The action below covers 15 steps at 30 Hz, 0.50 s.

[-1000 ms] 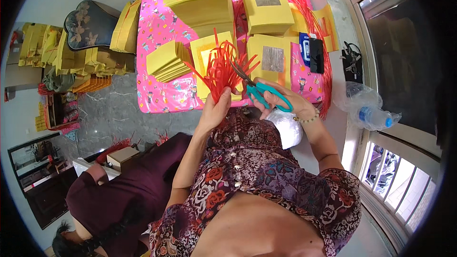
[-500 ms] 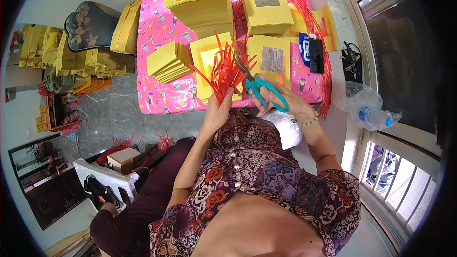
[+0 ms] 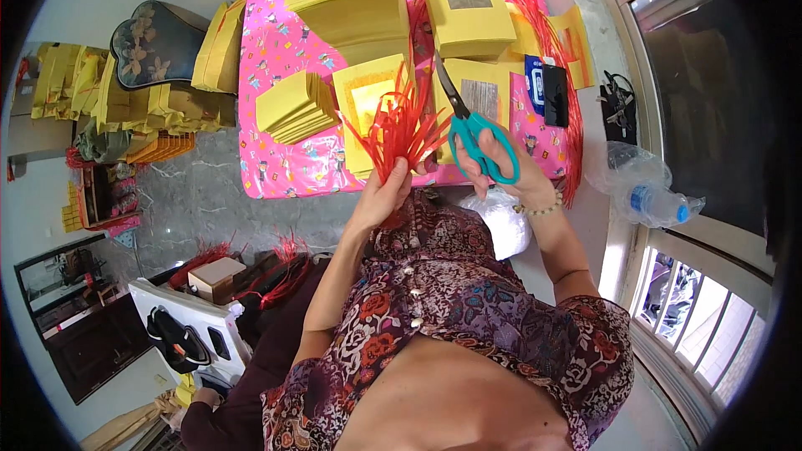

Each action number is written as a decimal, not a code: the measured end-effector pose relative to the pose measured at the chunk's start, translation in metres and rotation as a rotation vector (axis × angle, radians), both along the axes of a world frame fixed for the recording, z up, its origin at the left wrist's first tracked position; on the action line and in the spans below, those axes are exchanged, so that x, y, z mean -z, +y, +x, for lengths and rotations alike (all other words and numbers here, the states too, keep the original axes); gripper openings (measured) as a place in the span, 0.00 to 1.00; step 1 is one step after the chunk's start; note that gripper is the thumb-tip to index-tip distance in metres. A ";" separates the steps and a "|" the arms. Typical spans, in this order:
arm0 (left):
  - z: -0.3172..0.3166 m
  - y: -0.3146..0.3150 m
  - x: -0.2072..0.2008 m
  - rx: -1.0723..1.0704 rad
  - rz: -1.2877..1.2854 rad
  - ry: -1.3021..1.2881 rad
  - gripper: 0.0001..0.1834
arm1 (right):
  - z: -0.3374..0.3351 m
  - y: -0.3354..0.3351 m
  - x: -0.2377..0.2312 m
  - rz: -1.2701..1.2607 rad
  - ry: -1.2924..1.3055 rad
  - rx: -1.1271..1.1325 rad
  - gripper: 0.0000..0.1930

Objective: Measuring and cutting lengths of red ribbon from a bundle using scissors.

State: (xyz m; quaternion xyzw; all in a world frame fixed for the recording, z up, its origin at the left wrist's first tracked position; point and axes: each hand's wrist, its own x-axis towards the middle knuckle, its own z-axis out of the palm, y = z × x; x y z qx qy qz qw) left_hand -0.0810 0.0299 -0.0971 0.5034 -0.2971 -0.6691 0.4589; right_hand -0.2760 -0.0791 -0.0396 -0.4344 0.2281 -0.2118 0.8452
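My left hand (image 3: 388,194) is closed round a bunch of red plastic strips (image 3: 397,125), whose loose ends fan out upward. In my right hand (image 3: 510,169) are scissors with teal handles (image 3: 484,148), my fingers through the loops. The dark blades point up and away, to the right of the strips and apart from them; they look closed together. Both hands are above the table's near edge. Beyond them lie yellow paper stacks (image 3: 355,83), one with a silver square (image 3: 479,98) on top.
A pink patterned cloth (image 3: 292,167) covers the table. Taller yellow stacks (image 3: 355,21) and long red strips (image 3: 543,25) lie farther back. At the right are a black phone (image 3: 555,96) and a clear plastic bottle (image 3: 656,203). Another person's dark maroon clothing (image 3: 276,342) shows at lower left.
The scissors have moved right, away from the red strips, and their blades have come together. The left hand still holds the bunch. At lower left, the maroon-clad person has shifted lower.
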 end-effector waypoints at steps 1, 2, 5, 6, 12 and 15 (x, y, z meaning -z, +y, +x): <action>0.003 0.002 0.006 0.037 -0.008 0.082 0.21 | -0.004 -0.001 0.003 -0.046 -0.062 -0.081 0.26; 0.005 0.002 0.005 0.034 -0.006 0.082 0.21 | -0.006 -0.001 0.005 -0.091 -0.125 -0.161 0.28; 0.010 0.001 0.003 0.074 -0.043 0.165 0.23 | -0.008 0.011 -0.002 -0.026 -0.060 -0.188 0.33; 0.011 0.001 0.002 0.076 -0.043 0.166 0.23 | -0.009 0.012 0.000 -0.026 -0.059 -0.187 0.33; 0.011 0.001 0.003 0.073 -0.072 0.082 0.22 | -0.005 0.007 -0.006 -0.092 0.188 -0.407 0.34; 0.008 0.001 0.000 0.068 -0.095 0.031 0.20 | -0.002 0.006 0.002 -0.123 0.182 -0.382 0.33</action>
